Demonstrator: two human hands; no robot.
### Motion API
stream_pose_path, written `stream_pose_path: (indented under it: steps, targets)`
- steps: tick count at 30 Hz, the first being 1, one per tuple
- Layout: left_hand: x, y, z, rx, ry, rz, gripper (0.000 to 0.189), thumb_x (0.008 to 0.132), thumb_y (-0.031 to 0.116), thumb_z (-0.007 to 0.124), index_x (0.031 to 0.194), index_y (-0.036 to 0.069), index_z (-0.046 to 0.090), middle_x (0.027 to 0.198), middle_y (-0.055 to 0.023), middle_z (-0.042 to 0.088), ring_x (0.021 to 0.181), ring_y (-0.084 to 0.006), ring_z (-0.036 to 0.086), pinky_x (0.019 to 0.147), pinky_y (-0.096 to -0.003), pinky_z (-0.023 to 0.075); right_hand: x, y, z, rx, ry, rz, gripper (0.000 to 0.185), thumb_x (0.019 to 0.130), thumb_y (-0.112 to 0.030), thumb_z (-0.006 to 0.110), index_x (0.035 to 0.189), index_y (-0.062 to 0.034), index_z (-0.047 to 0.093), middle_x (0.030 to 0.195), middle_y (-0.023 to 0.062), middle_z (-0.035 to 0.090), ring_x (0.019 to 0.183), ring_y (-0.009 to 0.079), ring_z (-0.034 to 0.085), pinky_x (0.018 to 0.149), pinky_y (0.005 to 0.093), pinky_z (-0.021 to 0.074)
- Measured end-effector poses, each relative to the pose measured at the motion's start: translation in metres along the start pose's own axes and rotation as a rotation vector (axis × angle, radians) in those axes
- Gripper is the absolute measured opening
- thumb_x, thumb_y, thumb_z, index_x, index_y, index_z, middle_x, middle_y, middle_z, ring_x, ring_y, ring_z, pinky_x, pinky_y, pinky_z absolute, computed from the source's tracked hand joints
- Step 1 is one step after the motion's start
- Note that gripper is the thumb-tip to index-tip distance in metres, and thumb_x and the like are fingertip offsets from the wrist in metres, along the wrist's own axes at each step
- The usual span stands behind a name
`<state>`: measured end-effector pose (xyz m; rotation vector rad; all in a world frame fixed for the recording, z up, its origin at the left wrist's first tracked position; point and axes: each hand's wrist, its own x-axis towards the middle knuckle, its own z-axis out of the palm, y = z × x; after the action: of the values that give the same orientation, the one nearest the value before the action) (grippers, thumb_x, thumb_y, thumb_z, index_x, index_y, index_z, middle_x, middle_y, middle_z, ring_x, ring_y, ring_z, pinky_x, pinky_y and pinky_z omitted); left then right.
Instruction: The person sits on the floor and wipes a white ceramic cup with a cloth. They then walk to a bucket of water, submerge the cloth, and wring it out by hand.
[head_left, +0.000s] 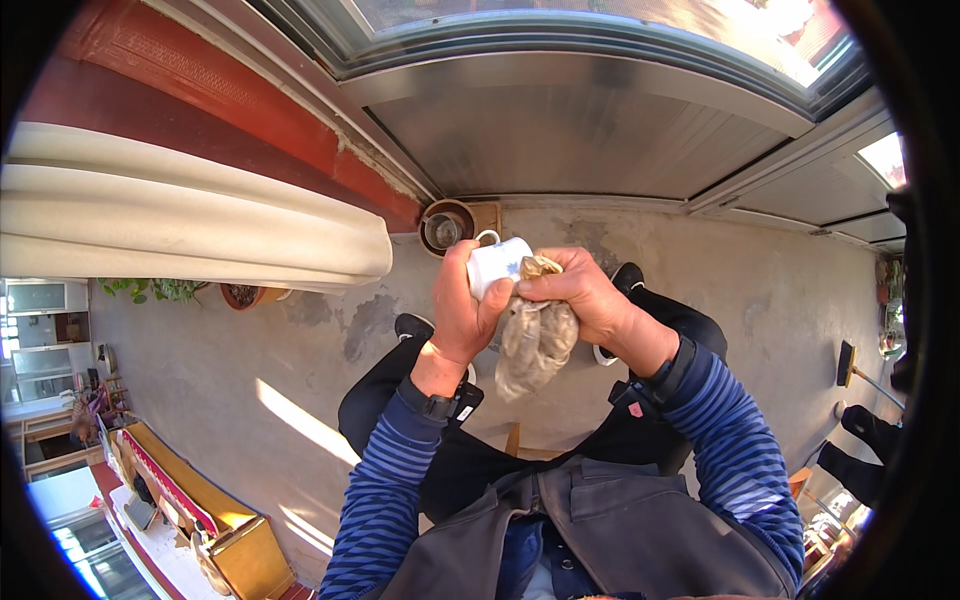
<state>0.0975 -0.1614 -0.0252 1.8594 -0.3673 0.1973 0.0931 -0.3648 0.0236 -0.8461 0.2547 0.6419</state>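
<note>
A white mug (495, 262) with a bluish pattern on its side lies tilted in my left hand (463, 307). Its handle points away from me, and my left thumb presses on the near side. My right hand (589, 296) grips a dirty grey-brown cloth (538, 349), bunched up at the mug's right end. Most of the cloth hangs down below my right fingers, above the floor between my knees. Whether some of it reaches inside the mug, I cannot tell.
Ahead on the concrete floor (772, 300), a brown pot (426, 238) stands by the metal door panel (570, 135). A cream curtain (195, 210) hangs at left, near a potted plant (244, 295). To the right are a broom (847, 365) and another person's legs (855, 457).
</note>
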Motion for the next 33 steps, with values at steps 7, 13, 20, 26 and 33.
stream_pose_path:
  steps: [7,13,20,26,33]
  targets:
    - [0.005,-0.007,-0.007,0.125,-0.069,0.26,0.075,0.098,0.054,0.072,0.14,-0.004,0.048,0.122,-0.0244,0.062,0.104,-0.0423,0.064,0.092,-0.0466,0.0531,-0.007,-0.008,-0.008,0.042,-0.043,0.018,0.024,0.093,-0.006,0.079,0.114,0.0032,0.072,0.099,0.0074,0.076,0.085,0.0161,0.073,0.078,0.032,0.0601]
    - [0.004,0.016,0.004,-0.172,-0.024,-0.045,0.067,0.101,0.043,0.072,0.144,-0.002,0.046,0.125,-0.0191,0.061,0.112,-0.0292,0.063,0.098,-0.0415,0.0518,-0.005,-0.008,-0.003,-0.342,0.011,-0.176,0.025,0.095,-0.008,0.076,0.117,0.0038,0.073,0.099,0.0031,0.074,0.088,0.0095,0.067,0.079,0.0282,0.0551]
    - [0.002,0.01,0.012,-0.227,0.137,-0.227,0.033,0.11,0.024,0.053,0.132,0.0,0.053,0.112,-0.0115,0.062,0.103,-0.0223,0.06,0.095,-0.0356,0.0492,-0.001,0.016,0.001,-0.745,0.047,-0.415,0.026,0.09,-0.006,0.077,0.114,0.0013,0.073,0.098,0.0073,0.073,0.089,0.0157,0.067,0.079,0.0325,0.0536]
    - [0.016,0.002,-0.008,0.174,-0.013,-0.083,0.04,0.116,0.035,0.04,0.115,-0.001,0.059,0.104,-0.0086,0.062,0.097,-0.019,0.06,0.087,-0.0358,0.049,0.01,0.019,-0.006,-1.072,-0.066,-0.844,0.025,0.084,-0.001,0.077,0.109,0.0001,0.072,0.106,0.0147,0.072,0.1,0.0344,0.068,0.089,0.0426,0.0546]
    - [0.012,0.013,-0.01,-0.687,-0.076,-0.868,0.058,0.113,0.059,0.04,0.109,0.006,0.064,0.096,-0.0022,0.066,0.085,-0.0113,0.063,0.068,-0.0312,0.0525,0.007,0.014,-0.011,-1.067,-0.108,-0.734,0.022,0.087,-0.004,0.076,0.108,-0.0002,0.072,0.107,0.0146,0.073,0.102,0.0347,0.067,0.09,0.0434,0.0544]
